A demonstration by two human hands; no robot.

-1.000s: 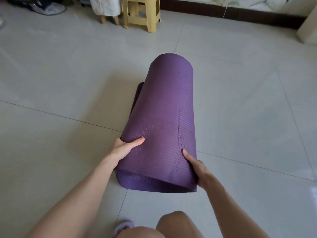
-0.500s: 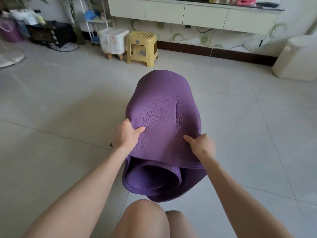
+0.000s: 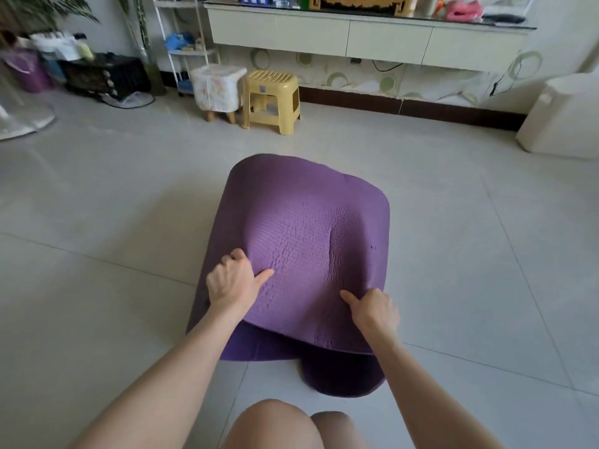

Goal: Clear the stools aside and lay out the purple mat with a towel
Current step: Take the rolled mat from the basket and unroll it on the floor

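Observation:
The purple mat (image 3: 301,228) lies partly unrolled on the tiled floor in front of me, its loose layer bulging up over the part still curled near my knees. My left hand (image 3: 231,281) grips the mat's raised layer on the left, thumb on top. On the right side my right hand (image 3: 372,311) pinches the same layer. A yellow plastic stool (image 3: 270,100) and a cloth-covered stool (image 3: 217,89) stand side by side by the far wall. No towel is in view.
A long wall cabinet (image 3: 356,37) runs along the back. A white bin (image 3: 564,118) stands at the far right. A shelf rack (image 3: 184,43), a black box (image 3: 103,76) and a purple bucket (image 3: 26,72) crowd the far left corner. My knees (image 3: 285,422) are at the bottom.
The tight roll has loosened and spread wider and flatter away from me. Both hands kept their grip and lifted the outer layer. My view tilted up, bringing the far wall into sight.

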